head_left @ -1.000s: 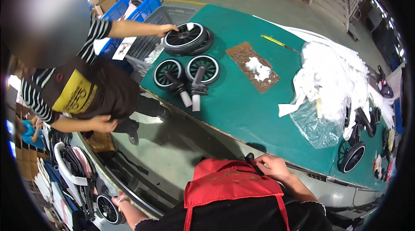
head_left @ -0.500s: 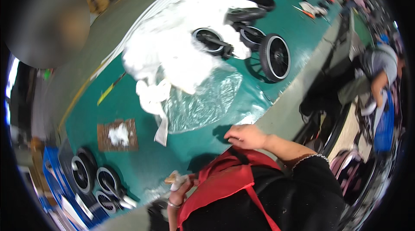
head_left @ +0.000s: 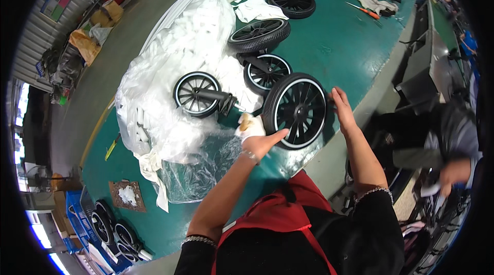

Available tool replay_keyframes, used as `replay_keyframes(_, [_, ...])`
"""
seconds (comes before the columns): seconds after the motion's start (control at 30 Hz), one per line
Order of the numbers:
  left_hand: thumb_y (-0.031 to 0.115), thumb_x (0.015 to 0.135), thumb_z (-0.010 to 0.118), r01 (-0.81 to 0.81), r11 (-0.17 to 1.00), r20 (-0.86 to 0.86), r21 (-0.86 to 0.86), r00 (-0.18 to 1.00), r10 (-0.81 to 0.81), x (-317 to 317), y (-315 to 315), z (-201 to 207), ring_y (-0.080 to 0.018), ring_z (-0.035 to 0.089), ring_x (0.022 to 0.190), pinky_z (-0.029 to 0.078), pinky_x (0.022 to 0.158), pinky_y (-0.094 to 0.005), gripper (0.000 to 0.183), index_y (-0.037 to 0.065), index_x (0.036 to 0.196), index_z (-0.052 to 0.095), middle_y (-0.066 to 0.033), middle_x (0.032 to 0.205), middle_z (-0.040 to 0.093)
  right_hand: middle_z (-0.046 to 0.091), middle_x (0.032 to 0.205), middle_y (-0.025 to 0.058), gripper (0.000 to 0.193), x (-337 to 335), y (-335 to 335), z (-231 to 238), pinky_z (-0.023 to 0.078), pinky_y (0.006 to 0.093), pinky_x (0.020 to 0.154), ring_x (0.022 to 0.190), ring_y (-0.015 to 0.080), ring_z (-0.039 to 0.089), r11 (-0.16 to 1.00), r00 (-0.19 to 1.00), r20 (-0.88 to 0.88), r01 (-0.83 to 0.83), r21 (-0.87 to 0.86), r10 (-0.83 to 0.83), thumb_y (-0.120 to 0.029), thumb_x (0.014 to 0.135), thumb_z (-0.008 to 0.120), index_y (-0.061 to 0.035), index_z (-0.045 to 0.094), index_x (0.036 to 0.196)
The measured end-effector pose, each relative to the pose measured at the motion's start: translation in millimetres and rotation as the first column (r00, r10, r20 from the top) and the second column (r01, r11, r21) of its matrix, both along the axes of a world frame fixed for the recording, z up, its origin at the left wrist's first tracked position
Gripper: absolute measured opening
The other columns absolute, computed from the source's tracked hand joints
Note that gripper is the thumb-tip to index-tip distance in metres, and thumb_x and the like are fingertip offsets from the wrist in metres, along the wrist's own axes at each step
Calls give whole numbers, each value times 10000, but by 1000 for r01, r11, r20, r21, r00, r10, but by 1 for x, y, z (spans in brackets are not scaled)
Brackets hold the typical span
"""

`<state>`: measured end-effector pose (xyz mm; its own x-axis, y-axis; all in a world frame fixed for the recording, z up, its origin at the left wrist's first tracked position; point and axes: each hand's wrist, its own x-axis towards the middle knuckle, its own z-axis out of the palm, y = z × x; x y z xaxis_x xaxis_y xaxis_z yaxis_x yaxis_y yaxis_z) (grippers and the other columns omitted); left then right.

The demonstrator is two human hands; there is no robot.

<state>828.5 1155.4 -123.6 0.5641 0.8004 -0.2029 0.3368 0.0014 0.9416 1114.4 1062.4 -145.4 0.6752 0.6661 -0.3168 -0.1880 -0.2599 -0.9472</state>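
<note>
Standing on its tread near the front edge of a green table [head_left: 339, 64], a large black wheel [head_left: 300, 112] sits between a worker's two hands, its pale-ringed face turned toward them, apparently so that both sides of the rim stay within reach. The left hand [head_left: 261, 145] is closed around a stained white cloth [head_left: 251, 125], thumb laid against the lower rim, likely to steady the wheel. The right hand [head_left: 343, 111] is open, fingers stretched along the opposite side of the tyre; whether they touch it cannot be told. Just behind is a second wheel [head_left: 269, 70], and to its left a wheel with a fork [head_left: 196, 93] rests on a heap of white plastic wrapping [head_left: 170, 64], which seems to cushion it from the tabletop. Farther back, a tilted wheel [head_left: 260, 35] lies near a white rag [head_left: 260, 9], and beyond it an orange-handled tool [head_left: 368, 12]. Toward the left end, a brown board [head_left: 138, 192] carries white scraps [head_left: 127, 196], perhaps keeping them together, with more wheels [head_left: 102, 227] clustered beside a blue crate [head_left: 77, 210].
</note>
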Motion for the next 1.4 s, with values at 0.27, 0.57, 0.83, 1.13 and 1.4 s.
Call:
replay_keyframes(0.27, [22,729,621,-332,685,150,-649,826,543,-36,-14,64,-210,596,704,498,663,-326,310,-1,1029,548,-86,817,596,663,1045,94,674,53,70,50,498,287,746,871,159,631,874,868,-204,-478,-89,454,-631,946,413,-38,556,1232])
replay_keyframes(0.57, [218,751,571,-608,169,276,-776,-86,957,-181,-154,114,-196,551,640,513,713,-366,313,6,980,600,-15,661,531,605,1037,153,653,32,282,26,589,361,804,849,255,662,955,693,-666,-277,109,277,-373,741,827,0,504,1168])
replay_keyframes(0.83, [344,783,612,-579,-79,288,-811,-513,809,-278,-292,74,-380,641,1041,508,932,-531,601,-13,1261,538,-194,1207,633,670,1031,75,361,-43,227,84,537,337,805,960,192,661,893,890,-142,-404,198,434,-237,841,684,-61,573,1136])
replay_keyframes(1.13, [468,731,626,-749,16,238,-662,-190,953,-417,-372,-8,-315,613,1000,472,720,-530,687,132,1317,501,-82,1215,616,690,1003,202,141,-244,33,98,555,344,699,715,219,675,712,561,-443,-494,499,700,-52,719,660,20,617,832])
replay_keyframes(1.4, [423,796,613,-578,-34,2,-816,-61,998,-533,-366,-4,-280,686,798,547,568,-420,513,78,1172,573,-84,985,698,690,1039,191,219,-400,-99,17,576,377,723,733,193,664,783,458,-761,-614,103,460,-169,776,639,13,635,897])
